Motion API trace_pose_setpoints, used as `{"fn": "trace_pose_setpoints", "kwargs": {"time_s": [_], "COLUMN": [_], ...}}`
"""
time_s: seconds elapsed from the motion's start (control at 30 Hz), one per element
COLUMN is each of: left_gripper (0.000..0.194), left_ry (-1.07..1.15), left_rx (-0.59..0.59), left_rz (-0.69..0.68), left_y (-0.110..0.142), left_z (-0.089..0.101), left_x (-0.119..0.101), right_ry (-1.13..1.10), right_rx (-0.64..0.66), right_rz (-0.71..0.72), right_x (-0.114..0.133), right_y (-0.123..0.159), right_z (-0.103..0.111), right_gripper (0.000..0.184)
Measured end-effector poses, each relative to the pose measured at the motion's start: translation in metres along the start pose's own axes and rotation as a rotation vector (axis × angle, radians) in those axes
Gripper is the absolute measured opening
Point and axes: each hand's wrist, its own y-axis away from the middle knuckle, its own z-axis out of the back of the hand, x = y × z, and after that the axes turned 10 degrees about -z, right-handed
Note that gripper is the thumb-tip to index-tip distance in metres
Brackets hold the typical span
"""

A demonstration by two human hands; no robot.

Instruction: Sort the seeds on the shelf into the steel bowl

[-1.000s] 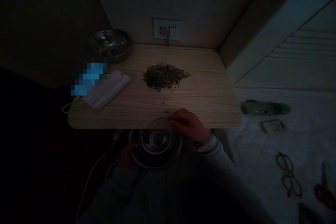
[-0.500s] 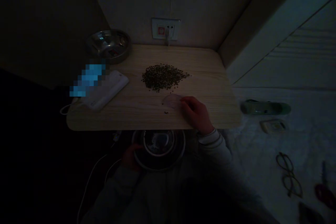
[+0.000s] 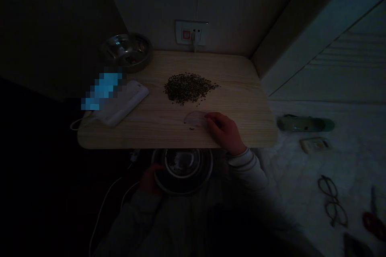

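Note:
My right hand (image 3: 224, 131) pinches a thin, clear, rounded plastic piece (image 3: 194, 119) over the front of the wooden tabletop (image 3: 144, 130). A few dark grains (image 3: 191, 129) lie just in front of that piece. Behind it spreads a pile of small dark grains or beans (image 3: 188, 88). Below the table's front edge, my left hand (image 3: 150, 180) grips the left rim of a round metal basin (image 3: 183, 191). A smaller round, shiny shape (image 3: 182, 164) shows within the basin, its far part hidden under the tabletop.
A steel bowl (image 3: 120, 50) stands at the back left, near a white power bank (image 3: 123, 104) and a blurred-out lit screen (image 3: 102, 90). A wall socket (image 3: 191, 33) is behind. On the white bedding at right lie a green case (image 3: 306, 123), glasses (image 3: 331, 200) and red-handled scissors (image 3: 373, 225).
My right hand has shifted slightly left with the clear plastic piece, which looks more tilted. The left hand and basin stay where they were.

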Motion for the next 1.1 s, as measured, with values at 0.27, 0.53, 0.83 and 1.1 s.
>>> {"fn": "trace_pose_setpoints", "kwargs": {"time_s": [0.27,0.53,0.83,1.1], "left_gripper": [0.04,0.041,0.039,0.034], "left_ry": [0.005,-0.016,-0.008,0.004], "left_rx": [-0.023,-0.043,-0.071,-0.025], "left_rz": [0.022,-0.024,-0.008,-0.004], "left_y": [0.004,0.005,0.008,-0.001], "left_z": [-0.004,-0.004,-0.007,0.0], "left_x": [-0.003,-0.003,-0.005,-0.001], "right_ry": [-0.017,0.017,0.063,0.084], "right_rx": [0.029,0.044,0.106,0.138], "right_rz": [0.0,0.051,0.06,0.11], "right_x": [0.007,0.017,0.014,0.012], "right_y": [0.004,0.011,0.018,0.021], "right_z": [0.0,0.003,0.0,-0.001], "right_gripper": [0.022,0.02,0.019,0.019]}}
